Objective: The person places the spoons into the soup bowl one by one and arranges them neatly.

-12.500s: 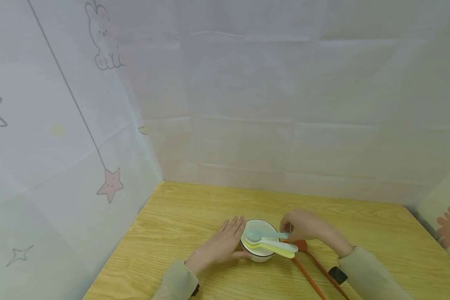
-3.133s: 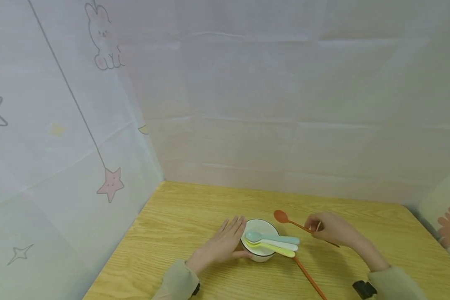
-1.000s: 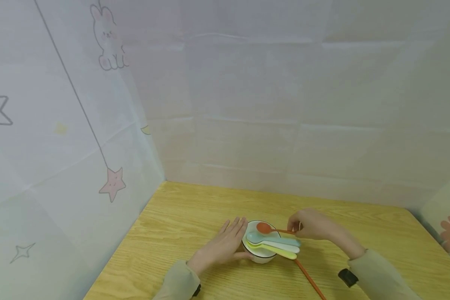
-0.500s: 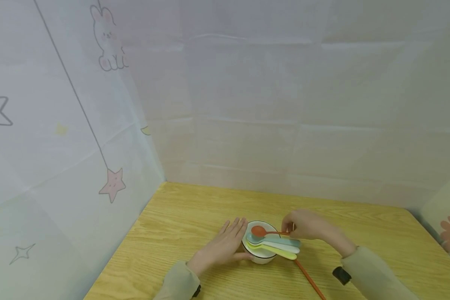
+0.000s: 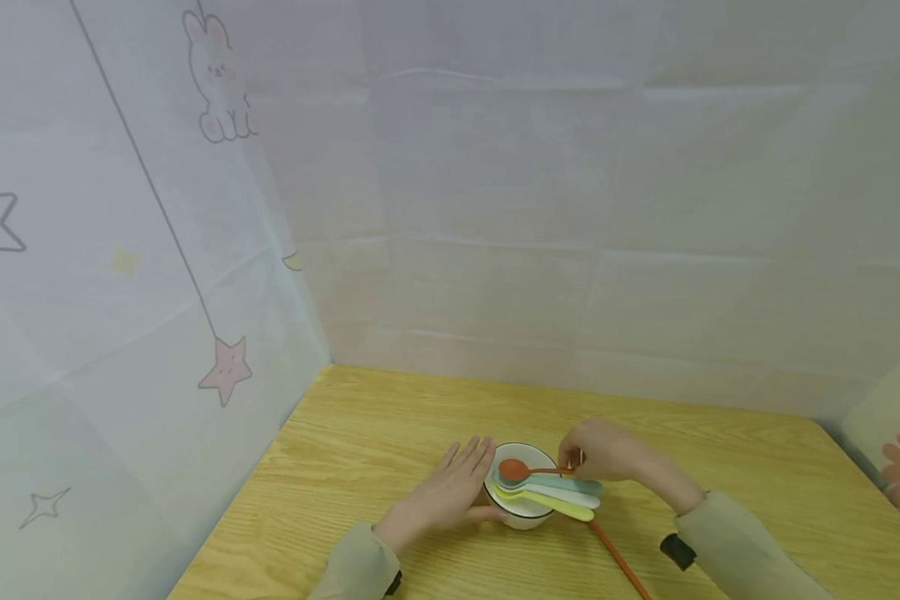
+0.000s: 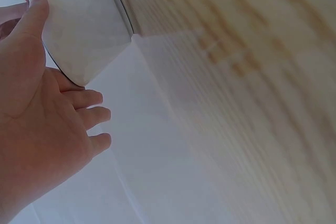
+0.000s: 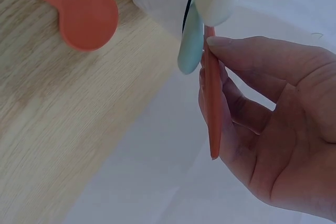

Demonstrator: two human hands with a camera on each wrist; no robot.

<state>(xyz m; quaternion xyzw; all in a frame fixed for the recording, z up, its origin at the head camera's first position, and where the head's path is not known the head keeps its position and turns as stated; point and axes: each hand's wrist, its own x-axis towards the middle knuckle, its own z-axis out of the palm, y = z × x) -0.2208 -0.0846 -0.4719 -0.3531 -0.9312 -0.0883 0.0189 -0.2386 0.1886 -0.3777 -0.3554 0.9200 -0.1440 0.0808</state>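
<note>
A white bowl (image 5: pixel 523 522) with a dark rim stands on the table. My left hand (image 5: pixel 450 492) rests against its left side with fingers straight, and in the left wrist view the thumb touches the bowl's wall (image 6: pixel 86 30). Across the right rim lie a light blue spoon (image 5: pixel 570 483), a white spoon (image 5: pixel 573 496) and a yellow spoon (image 5: pixel 570 507), heads inside. My right hand (image 5: pixel 607 454) pinches the handle of an orange spoon (image 5: pixel 513 470), whose head is over the light blue spoon's head. In the right wrist view the orange handle (image 7: pixel 212 98) lies between thumb and fingers.
Another orange spoon (image 5: pixel 618 557) lies on the wooden table (image 5: pixel 390 408) right of the bowl; its round head (image 7: pixel 89 19) shows in the right wrist view. White printed sheets (image 5: pixel 495 208) hang behind and at both sides of the table.
Since the earlier frames, my right hand has brought the orange spoon from the table to the bowl, and lately shifted it slightly left and down. My left hand has stayed at the bowl.
</note>
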